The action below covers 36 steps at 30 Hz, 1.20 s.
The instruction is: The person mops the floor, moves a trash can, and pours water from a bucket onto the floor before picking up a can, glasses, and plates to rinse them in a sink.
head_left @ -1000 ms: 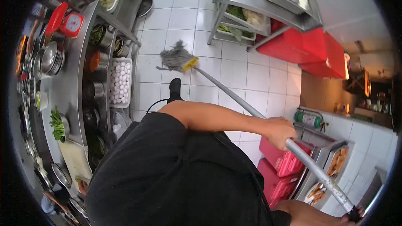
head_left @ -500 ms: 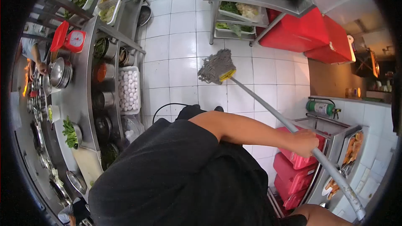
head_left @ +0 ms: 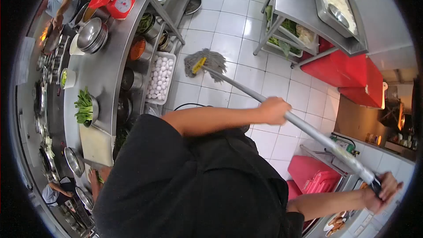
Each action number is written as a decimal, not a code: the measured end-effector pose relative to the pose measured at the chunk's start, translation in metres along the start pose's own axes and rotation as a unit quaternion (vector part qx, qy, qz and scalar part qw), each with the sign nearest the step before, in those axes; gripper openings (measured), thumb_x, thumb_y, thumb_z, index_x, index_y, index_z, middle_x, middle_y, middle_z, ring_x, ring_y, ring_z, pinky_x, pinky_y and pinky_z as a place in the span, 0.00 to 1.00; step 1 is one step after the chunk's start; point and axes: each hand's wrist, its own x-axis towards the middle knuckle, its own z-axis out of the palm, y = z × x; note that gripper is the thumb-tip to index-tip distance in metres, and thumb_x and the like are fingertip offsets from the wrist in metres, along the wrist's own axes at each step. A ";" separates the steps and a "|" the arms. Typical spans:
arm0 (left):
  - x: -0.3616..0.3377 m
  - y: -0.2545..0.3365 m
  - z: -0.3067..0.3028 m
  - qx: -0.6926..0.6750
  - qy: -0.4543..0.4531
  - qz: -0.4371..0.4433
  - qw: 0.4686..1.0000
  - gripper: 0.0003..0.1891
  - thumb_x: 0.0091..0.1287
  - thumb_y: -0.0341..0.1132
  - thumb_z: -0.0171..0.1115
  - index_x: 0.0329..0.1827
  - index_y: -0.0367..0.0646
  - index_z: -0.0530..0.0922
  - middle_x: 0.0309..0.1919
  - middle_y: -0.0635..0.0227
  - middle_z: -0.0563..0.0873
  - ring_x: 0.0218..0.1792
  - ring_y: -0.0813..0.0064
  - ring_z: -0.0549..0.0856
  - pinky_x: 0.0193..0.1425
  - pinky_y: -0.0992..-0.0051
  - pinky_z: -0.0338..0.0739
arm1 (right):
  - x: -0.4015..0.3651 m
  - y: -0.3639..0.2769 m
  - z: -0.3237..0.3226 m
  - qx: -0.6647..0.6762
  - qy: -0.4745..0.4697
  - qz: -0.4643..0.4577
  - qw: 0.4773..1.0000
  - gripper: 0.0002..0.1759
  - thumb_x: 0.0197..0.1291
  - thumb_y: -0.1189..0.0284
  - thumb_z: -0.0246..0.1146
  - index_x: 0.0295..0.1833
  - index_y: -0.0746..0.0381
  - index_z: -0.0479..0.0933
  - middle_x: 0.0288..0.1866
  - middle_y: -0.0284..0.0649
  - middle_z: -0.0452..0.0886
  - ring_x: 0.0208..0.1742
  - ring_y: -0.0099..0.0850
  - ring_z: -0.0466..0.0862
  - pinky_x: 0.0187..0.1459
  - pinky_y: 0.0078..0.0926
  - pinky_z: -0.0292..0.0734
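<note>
A mop with a grey string head (head_left: 207, 65) and a yellow clamp rests on the white tiled floor. Its metal handle (head_left: 324, 142) slants down to the right across the view. My left hand (head_left: 274, 110) is closed around the middle of the handle, with the arm stretched across my front. At the black upper end, my right hand (head_left: 382, 192) grips the handle, its fingers partly blurred. The mop head lies beside the shelf holding a tray of eggs (head_left: 160, 78).
On the left runs a steel counter (head_left: 115, 59) with a red scale (head_left: 118, 1), stacked bowls (head_left: 92, 35) and greens (head_left: 85, 105). Co-workers stand beyond it. At right are a steel table (head_left: 296, 4), red containers (head_left: 339, 68) and a pink-red crate (head_left: 315, 174).
The mop head has swept left across the tiles toward the egg shelf. My left hand has moved left and forward; my right hand has risen into view. The camera view has turned.
</note>
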 end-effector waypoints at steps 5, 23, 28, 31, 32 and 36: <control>-0.044 -0.103 -0.021 0.070 0.040 -0.053 0.995 0.05 0.48 0.35 0.64 0.28 0.47 0.81 0.24 0.57 0.84 0.33 0.51 0.85 0.40 0.54 0.79 | -0.084 0.085 0.041 -0.003 0.036 0.114 0.993 0.20 0.62 0.74 0.54 0.58 0.68 0.74 0.17 0.26 0.59 0.22 0.19 0.58 0.31 0.25 0.56; -0.010 -0.031 -0.045 -0.016 0.318 0.221 0.922 0.05 0.55 0.33 0.64 0.28 0.48 0.75 0.15 0.67 0.78 0.17 0.61 0.80 0.21 0.65 0.74 | -0.026 -0.014 0.218 -0.207 0.203 -0.125 0.949 0.15 0.63 0.73 0.55 0.23 0.55 0.62 0.16 0.25 0.56 0.15 0.21 0.59 0.22 0.27 0.60; -0.013 -0.130 -0.083 0.022 0.322 0.141 0.936 0.05 0.54 0.32 0.63 0.33 0.45 0.77 0.24 0.61 0.82 0.29 0.55 0.83 0.34 0.61 0.78 | -0.096 0.060 0.213 -0.089 0.056 -0.042 0.994 0.15 0.64 0.76 0.53 0.25 0.56 0.58 0.19 0.31 0.57 0.22 0.23 0.59 0.32 0.26 0.61; -0.017 -0.169 -0.091 0.043 0.310 0.065 0.947 0.13 0.44 0.28 0.69 0.34 0.40 0.77 0.32 0.58 0.82 0.38 0.51 0.81 0.44 0.58 0.76 | -0.144 0.099 0.228 -0.173 0.120 0.042 0.977 0.06 0.67 0.75 0.52 0.36 0.63 0.66 0.19 0.35 0.63 0.23 0.26 0.67 0.36 0.31 0.71; -0.016 -0.173 -0.086 0.052 0.324 0.034 0.944 0.13 0.46 0.29 0.69 0.36 0.41 0.78 0.33 0.57 0.82 0.40 0.50 0.81 0.47 0.58 0.75 | -0.153 0.102 0.219 -0.170 0.115 0.073 0.976 0.04 0.68 0.74 0.52 0.42 0.64 0.67 0.20 0.35 0.65 0.24 0.26 0.68 0.38 0.34 0.73; -0.002 -0.148 -0.069 0.084 0.240 -0.002 0.967 0.10 0.50 0.31 0.67 0.35 0.43 0.80 0.31 0.58 0.84 0.40 0.52 0.82 0.48 0.59 0.76 | -0.140 0.071 0.179 -0.169 0.110 0.097 0.975 0.07 0.69 0.74 0.53 0.49 0.65 0.70 0.23 0.32 0.64 0.25 0.24 0.68 0.41 0.36 0.74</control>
